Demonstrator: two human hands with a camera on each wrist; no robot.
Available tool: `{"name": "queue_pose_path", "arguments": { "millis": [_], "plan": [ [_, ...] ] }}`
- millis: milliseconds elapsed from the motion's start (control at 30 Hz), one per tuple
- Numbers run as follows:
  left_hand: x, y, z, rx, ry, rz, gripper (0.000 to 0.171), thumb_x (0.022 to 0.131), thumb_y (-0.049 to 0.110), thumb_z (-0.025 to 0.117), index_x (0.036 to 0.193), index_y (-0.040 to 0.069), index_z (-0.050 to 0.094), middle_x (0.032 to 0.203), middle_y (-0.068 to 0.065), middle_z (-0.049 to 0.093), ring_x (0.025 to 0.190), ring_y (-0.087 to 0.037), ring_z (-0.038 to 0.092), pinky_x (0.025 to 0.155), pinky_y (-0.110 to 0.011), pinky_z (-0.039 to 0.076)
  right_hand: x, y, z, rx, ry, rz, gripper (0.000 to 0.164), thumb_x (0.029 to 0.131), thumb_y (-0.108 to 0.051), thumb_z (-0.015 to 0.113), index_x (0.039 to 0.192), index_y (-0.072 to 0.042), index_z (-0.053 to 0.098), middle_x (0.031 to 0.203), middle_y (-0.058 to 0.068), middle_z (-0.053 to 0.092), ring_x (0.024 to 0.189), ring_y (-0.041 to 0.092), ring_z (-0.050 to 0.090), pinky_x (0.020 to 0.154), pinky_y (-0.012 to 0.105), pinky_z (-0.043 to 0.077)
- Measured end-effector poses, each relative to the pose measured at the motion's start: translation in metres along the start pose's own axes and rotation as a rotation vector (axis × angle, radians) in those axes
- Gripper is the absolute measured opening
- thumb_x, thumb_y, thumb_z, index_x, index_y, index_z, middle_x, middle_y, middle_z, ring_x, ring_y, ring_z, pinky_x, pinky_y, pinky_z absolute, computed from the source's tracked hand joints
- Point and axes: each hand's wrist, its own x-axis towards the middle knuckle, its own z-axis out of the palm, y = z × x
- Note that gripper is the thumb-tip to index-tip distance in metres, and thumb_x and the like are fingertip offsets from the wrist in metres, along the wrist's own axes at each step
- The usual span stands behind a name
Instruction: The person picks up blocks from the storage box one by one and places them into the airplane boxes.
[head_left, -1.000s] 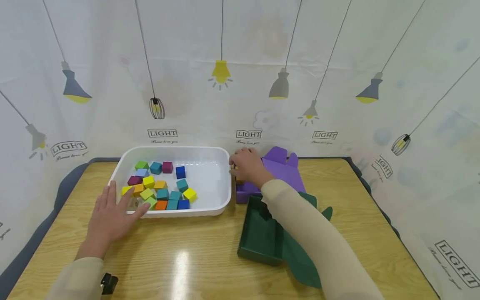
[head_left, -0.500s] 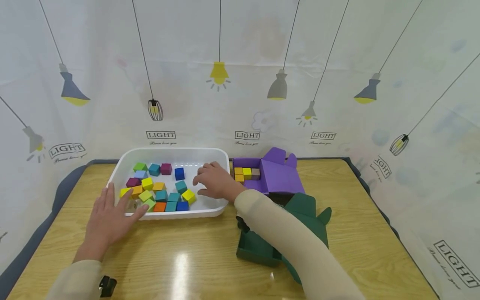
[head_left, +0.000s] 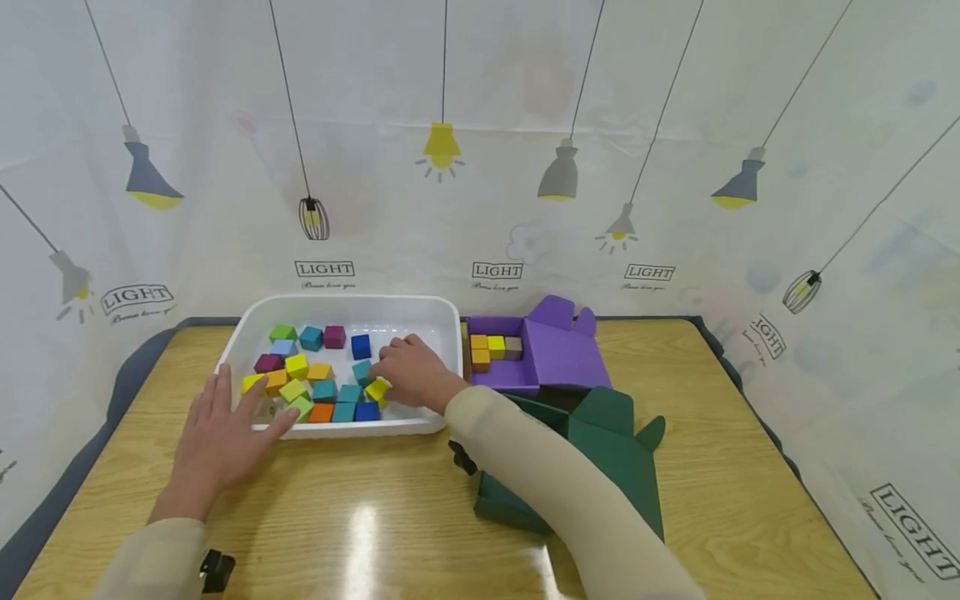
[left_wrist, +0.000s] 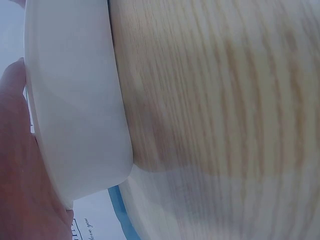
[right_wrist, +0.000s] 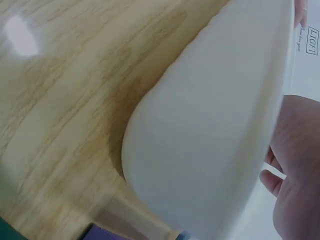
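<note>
Beige-sleeved, the right hand (head_left: 412,372) arches over a teal cube (head_left: 362,371) and a yellow cube (head_left: 377,391) inside the white tray (head_left: 420,312), pinching or not, I cannot tell; the left hand (head_left: 217,437) spreads loosely at its rim. Wrist views show the tray's outer wall, hiding the cubes the head view reveals. The right forearm (head_left: 570,479) slants across the green box (head_left: 618,450).

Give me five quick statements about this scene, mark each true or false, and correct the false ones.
1. The purple box is closed. False: its lid is open.
2. Four cubes show inside the purple box. True.
3. The green box lies left of the white tray. False: it lies to the right.
4. The left-hand grip touches the white tray. True.
5. The right-hand grip is over the purple box. False: it is over the white tray.
</note>
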Motion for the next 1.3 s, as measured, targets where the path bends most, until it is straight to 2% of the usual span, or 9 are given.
{"name": "queue_pose_path", "arguments": {
  "millis": [200,533,800,1033,1300],
  "plan": [
    [0.002,0.001,0.000,0.005,0.000,0.002,0.094,0.088,0.077,0.035,0.148,0.004,0.037,0.158,-0.033,-0.011,0.144,-0.056,-0.003,0.113,-0.074,0.005,0.000,-0.005,0.003,-0.044,-0.023,0.033,0.039,0.091,-0.047,0.063,0.129,-0.038,0.061,0.127,-0.010,0.062,0.117,0.014,0.049,0.110,0.033,0.037],
    [0.003,0.002,-0.001,0.001,0.009,0.006,0.094,0.088,0.077,0.036,0.147,0.004,0.037,0.158,-0.033,-0.011,0.144,-0.055,-0.003,0.113,-0.074,0.006,0.000,-0.005,0.002,-0.061,-0.012,0.032,0.031,0.096,-0.037,0.060,0.126,-0.037,0.063,0.126,-0.009,0.062,0.115,0.014,0.048,0.109,0.033,0.037],
    [0.004,0.002,-0.002,0.000,0.010,0.012,0.094,0.088,0.076,0.037,0.147,0.004,0.037,0.158,-0.033,-0.010,0.144,-0.055,-0.002,0.113,-0.074,0.006,-0.002,-0.002,-0.006,-0.085,-0.022,0.024,0.032,0.095,-0.041,0.060,0.126,-0.038,0.063,0.125,-0.009,0.062,0.114,0.014,0.049,0.108,0.033,0.037],
    [0.003,0.001,-0.002,0.007,0.006,0.014,0.093,0.088,0.076,0.036,0.147,0.004,0.037,0.158,-0.034,-0.010,0.144,-0.055,-0.002,0.113,-0.074,0.006,-0.006,0.008,-0.018,-0.068,-0.013,0.028,0.035,0.090,-0.046,0.065,0.124,-0.035,0.064,0.123,-0.009,0.062,0.114,0.015,0.049,0.108,0.034,0.037],
    [0.001,0.000,-0.001,0.005,-0.002,0.006,0.094,0.088,0.077,0.036,0.148,0.003,0.037,0.157,-0.034,-0.011,0.144,-0.055,-0.003,0.112,-0.075,0.007,-0.023,0.032,-0.026,-0.046,0.016,0.059,0.034,0.090,-0.046,0.065,0.121,-0.031,0.067,0.118,-0.007,0.063,0.111,0.016,0.047,0.106,0.037,0.036]
  ]
}}
